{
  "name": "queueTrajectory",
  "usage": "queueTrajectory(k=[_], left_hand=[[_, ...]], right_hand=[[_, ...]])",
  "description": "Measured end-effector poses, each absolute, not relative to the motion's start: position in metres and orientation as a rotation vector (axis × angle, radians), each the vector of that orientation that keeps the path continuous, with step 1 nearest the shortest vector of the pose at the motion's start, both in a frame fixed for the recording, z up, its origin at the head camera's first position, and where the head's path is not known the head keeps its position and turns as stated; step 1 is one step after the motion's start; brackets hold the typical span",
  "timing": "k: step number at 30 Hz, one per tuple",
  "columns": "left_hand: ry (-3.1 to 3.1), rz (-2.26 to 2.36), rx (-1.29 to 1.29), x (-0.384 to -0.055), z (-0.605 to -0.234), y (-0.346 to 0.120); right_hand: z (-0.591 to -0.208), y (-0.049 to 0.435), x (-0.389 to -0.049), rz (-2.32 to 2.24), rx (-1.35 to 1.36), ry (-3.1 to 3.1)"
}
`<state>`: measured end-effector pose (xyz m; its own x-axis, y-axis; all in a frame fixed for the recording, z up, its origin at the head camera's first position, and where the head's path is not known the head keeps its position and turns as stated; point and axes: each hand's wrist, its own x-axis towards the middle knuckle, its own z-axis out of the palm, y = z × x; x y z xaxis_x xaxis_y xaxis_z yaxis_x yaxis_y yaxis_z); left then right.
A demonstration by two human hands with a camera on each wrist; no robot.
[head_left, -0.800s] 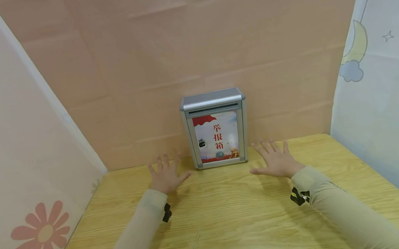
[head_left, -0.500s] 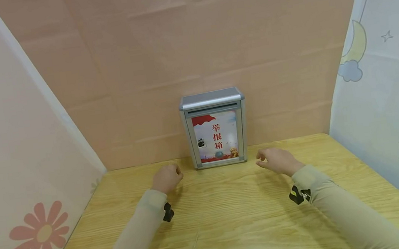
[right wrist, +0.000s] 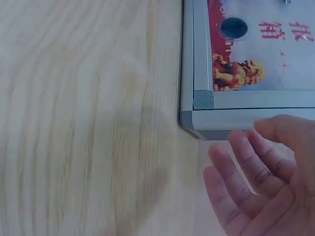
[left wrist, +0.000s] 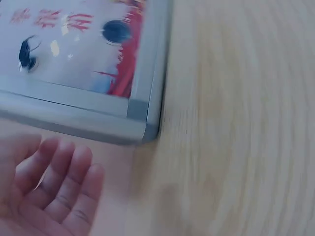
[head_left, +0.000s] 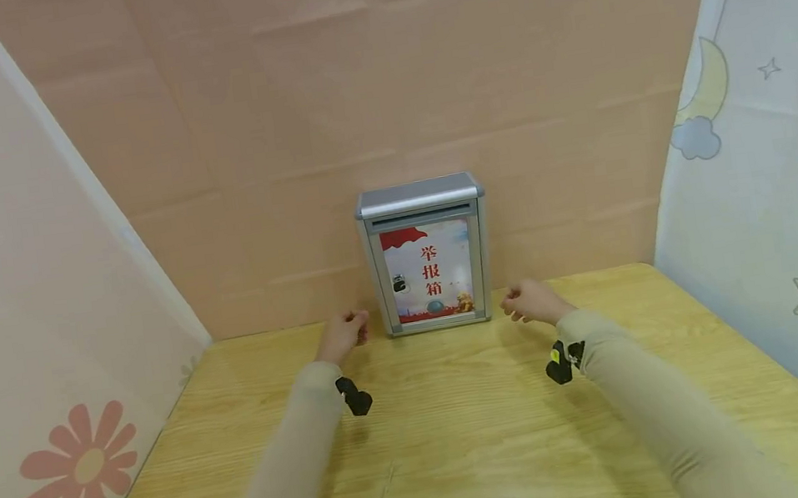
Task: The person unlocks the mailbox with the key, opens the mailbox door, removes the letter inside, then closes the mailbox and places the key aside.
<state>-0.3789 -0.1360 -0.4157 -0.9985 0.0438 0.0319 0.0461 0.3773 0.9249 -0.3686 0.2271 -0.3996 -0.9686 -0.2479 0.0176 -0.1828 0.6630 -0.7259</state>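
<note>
A grey metal letter box (head_left: 476,260) with a slot (head_left: 421,217) along its upper front stands upright at the back of the table. Its white and red front panel carries red characters, and a small lock (head_left: 399,283) sits on the panel's left side. My left hand (head_left: 342,335) is beside the box's left side, its fingers loosely bent with nothing in them. The left wrist view shows those fingertips (left wrist: 81,156) close to the lower side edge. On the other side, my right hand (head_left: 533,301) is also unburdened, its relaxed fingers (right wrist: 238,142) right by the box's lower right edge.
The wooden table (head_left: 455,443) spreads out in front of the box. Behind it hangs a peach cloth (head_left: 376,75). Printed cloth panels close off the left side (head_left: 33,289) and the right side (head_left: 755,194). A black wrist device (head_left: 354,396) sits at my left cuff.
Both hands had spread fingers at first, then bent them. Since then they have moved inward and slightly forward to the two sides of the letter box. The box has stayed in place.
</note>
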Motion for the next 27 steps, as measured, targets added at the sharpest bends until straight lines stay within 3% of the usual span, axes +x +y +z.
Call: queueTrajectory(k=[3, 14, 17, 21, 24, 27], left_hand=[[-2.418, -1.909, -0.004, -0.386, -0.422, -0.128], [-2.466, -1.660, -0.022, -0.400, -0.441, -0.111], [-2.472, -1.636, -0.020, -0.405, -0.444, -0.108], [-2.475, -1.609, -0.008, -0.407, -0.445, -0.103], [-2.466, -1.604, 0.013, -0.405, -0.443, -0.099], [-2.457, -1.606, 0.043, -0.401, -0.441, -0.097]], right_hand=[[-0.404, 0.221, -0.377, -1.382, -0.243, 2.688], [-0.416, 0.208, -0.394, -1.610, -0.140, 2.490], [-0.433, 0.212, -0.408, -1.711, -0.204, 2.426], [-0.478, 0.231, -0.454, -1.858, -0.328, 2.327], [-0.473, 0.227, -0.454, -1.830, -0.217, 2.378], [-0.438, 0.209, -0.417, -1.755, -0.085, 2.432]])
